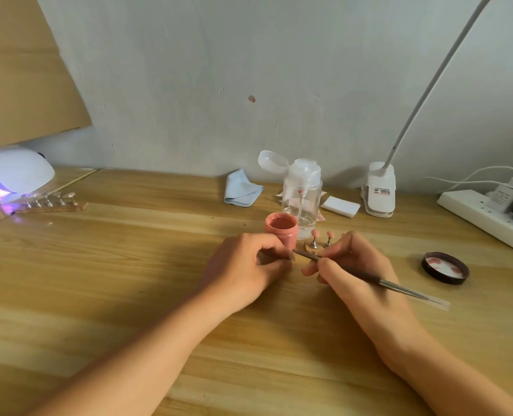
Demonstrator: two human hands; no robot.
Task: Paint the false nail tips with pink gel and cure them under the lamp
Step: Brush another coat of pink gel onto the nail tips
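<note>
Pinching the brush (399, 286) like a pen, the right hand (360, 288) sets its bristles against the left hand (243, 265), whose curled fingers (274, 253) pinch what seems a nail tip (291, 256), mostly hidden, just before the open pink gel jar (280, 228) on the tabletop (129, 265). Thin, even strokes with both hands braced would suit, keeping gel off skin. Two painted tips (315, 234) stand nearby; the curing lamp (15, 175) glows far left.

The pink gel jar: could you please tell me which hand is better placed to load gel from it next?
Right. The right hand grips the brush, whose tip lies close beside the open pink gel jar. The left hand pinches a small item, too hidden to identify.
</note>
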